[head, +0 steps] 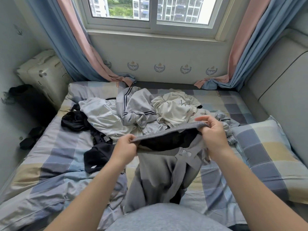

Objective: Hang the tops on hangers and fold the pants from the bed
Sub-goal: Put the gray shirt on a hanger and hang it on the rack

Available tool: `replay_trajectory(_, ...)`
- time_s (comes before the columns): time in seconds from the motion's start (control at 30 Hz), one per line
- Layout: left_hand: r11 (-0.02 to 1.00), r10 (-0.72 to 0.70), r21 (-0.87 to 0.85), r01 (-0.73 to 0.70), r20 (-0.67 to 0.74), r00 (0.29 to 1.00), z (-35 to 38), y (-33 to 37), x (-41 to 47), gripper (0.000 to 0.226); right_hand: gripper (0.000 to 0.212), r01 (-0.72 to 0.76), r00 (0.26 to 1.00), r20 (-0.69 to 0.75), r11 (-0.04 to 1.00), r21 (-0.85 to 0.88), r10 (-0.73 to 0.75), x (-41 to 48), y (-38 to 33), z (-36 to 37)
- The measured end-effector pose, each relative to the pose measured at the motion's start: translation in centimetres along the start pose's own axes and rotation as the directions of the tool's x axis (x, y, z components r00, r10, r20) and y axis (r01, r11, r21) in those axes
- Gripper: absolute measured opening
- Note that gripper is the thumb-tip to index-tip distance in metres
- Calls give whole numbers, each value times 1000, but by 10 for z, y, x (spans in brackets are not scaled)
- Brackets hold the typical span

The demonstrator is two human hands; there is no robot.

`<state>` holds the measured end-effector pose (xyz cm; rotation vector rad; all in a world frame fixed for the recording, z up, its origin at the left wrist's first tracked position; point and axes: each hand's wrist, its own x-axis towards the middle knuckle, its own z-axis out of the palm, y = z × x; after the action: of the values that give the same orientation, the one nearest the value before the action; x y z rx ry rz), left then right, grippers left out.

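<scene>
The task looks barely begun: no folded pants and no hung tops show anywhere, and no hangers are in view. The grey pants are the piece being worked on, lifted over the bed at the centre of the view, with the rumpled legs hanging toward 6 o'clock. The left hand pinches the ribbed waistband at its 8 o'clock end, fingers curled over the edge. The right hand grips the other end at 2 o'clock, so the band is stretched between them. By my reading, the pants need straightening and laying flat before any fold. The heap at 12 o'clock is left to sort: a cream printed top, a grey striped garment, a white top, and black clothes toward 10 o'clock, all tangled together. Another black piece lies at 9 o'clock just beside the pants, and a checked pillow sits at 3 o'clock. Both narrow the free patch of bed for folding. A pale suitcase stands off the bed at 10 o'clock.
</scene>
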<state>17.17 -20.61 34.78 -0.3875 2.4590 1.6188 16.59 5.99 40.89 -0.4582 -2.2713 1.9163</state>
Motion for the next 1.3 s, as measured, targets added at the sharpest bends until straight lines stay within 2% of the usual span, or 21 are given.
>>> replay_trajectory(0.07,979,-45,-198,45,3,999,-9,19,4,26,38,-40,998,34,991,-129,45,1,16,-7)
replay_trajectory(0.13,957,-24,-289,28,16,1000,-15,39,5,32,36,-72,985,132,959,-274,112,-1,30,-5)
replay_trajectory(0.2,948,26,-319,-6,58,998,-18,59,3,19,26,-41,961,239,932,-361,135,-8,39,5)
replay_trajectory(0.27,952,78,-302,-45,98,992,-16,73,-1,23,15,53,953,295,918,-393,72,-17,42,19)
replay_trajectory(0.37,960,126,-268,-84,141,982,-10,80,-4,23,20,114,929,370,933,-342,22,-25,42,37)
replay_trajectory(0.43,958,134,-272,-88,156,979,-12,79,-4,27,20,47,926,371,955,-293,69,-28,45,42)
replay_trajectory(0.6,981,138,-154,-119,120,983,-25,66,7,24,19,-180,955,212,972,-152,210,-41,58,27)
replay_trajectory(0.7,993,104,-73,-90,229,968,-13,57,11,22,13,-231,950,206,972,-50,236,-63,56,11)
replay_trajectory(0.8,996,90,-18,-90,370,925,14,52,15,19,32,-334,902,286,942,-14,324,-88,59,-12)
replay_trajectory(0.83,996,86,-8,-91,421,903,24,51,16,18,28,-336,898,285,941,-44,334,-96,62,-20)
replay_trajectory(0.9,991,81,46,-123,527,846,44,49,17,20,14,-325,917,209,940,-105,340,-112,66,-38)
replay_trajectory(1.0,953,116,143,-266,641,759,73,46,14,11,18,-302,951,36,948,-102,307,-136,69,-66)
replay_trajectory(1.1,838,180,243,-488,722,668,101,38,6,15,19,-289,951,-117,957,-5,286,-162,68,-86)
replay_trajectory(1.2,693,228,346,-633,727,648,124,28,-9,21,19,-256,916,-277,954,154,291,-189,66,-95)
replay_trajectory(1.3,642,295,325,-694,731,615,144,22,-32,28,27,-222,874,-386,949,225,296,-220,74,-105)
